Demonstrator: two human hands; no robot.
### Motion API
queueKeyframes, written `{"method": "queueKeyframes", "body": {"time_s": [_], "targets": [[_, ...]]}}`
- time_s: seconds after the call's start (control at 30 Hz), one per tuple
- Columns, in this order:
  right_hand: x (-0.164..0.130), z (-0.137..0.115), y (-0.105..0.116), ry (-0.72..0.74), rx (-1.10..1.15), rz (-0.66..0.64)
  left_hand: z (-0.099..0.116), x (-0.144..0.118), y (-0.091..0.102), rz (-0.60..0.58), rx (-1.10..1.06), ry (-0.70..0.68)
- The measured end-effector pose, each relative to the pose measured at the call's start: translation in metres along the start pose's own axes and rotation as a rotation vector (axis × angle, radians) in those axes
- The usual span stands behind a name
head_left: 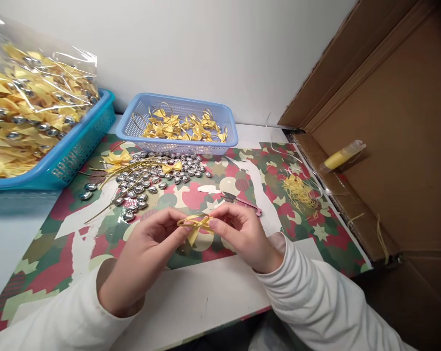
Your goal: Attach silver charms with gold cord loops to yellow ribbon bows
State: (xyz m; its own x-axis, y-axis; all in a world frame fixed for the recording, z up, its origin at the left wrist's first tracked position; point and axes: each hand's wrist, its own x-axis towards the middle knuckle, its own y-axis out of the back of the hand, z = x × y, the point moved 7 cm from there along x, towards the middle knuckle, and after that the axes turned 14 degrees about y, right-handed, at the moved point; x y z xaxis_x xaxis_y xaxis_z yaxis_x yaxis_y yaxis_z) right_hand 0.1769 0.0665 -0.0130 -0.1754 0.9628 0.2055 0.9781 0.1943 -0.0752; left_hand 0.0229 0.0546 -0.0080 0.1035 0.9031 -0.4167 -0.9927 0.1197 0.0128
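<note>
Between my hands, above the front of the table, is a yellow ribbon bow (194,235) with a thin gold cord loop. My left hand (147,253) pinches its left side between thumb and fingers. On the bow's right side, my right hand (244,234) is closed in a similar pinch. Just beyond my right hand lies a pair of thread snips (238,199) with pink handles. Many shiny silver beads (142,184) are spread past my left hand, with gold cords (128,175) and a loose yellow bow (172,166) lying over them.
A blue basket (176,146) of finished-looking bows stands at the back. Left of it, a larger blue basket (85,151) holds a clear bag (41,97) of bows with silver beads. Yellow thread scraps (299,191) lie right, near a cardboard wall (381,146) bearing a tube (342,156).
</note>
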Motion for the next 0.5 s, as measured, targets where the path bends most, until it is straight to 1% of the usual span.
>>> {"method": "queueKeyframes", "body": {"time_s": [0.1, 0.17, 0.37, 0.5], "targets": [[-0.001, 0.001, 0.001, -0.015, -0.001, 0.007, -0.004, 0.002, -0.002, -0.029, -0.041, 0.035], [-0.001, 0.001, 0.002, -0.005, -0.006, 0.009, -0.004, 0.002, -0.002, -0.041, -0.054, 0.027], [0.001, -0.005, 0.001, 0.033, -0.084, -0.028, 0.005, 0.0, -0.001, -0.036, -0.012, -0.095], [0.003, -0.013, 0.002, 0.098, -0.158, -0.052, 0.01, -0.002, -0.002, -0.025, 0.019, -0.139]]}}
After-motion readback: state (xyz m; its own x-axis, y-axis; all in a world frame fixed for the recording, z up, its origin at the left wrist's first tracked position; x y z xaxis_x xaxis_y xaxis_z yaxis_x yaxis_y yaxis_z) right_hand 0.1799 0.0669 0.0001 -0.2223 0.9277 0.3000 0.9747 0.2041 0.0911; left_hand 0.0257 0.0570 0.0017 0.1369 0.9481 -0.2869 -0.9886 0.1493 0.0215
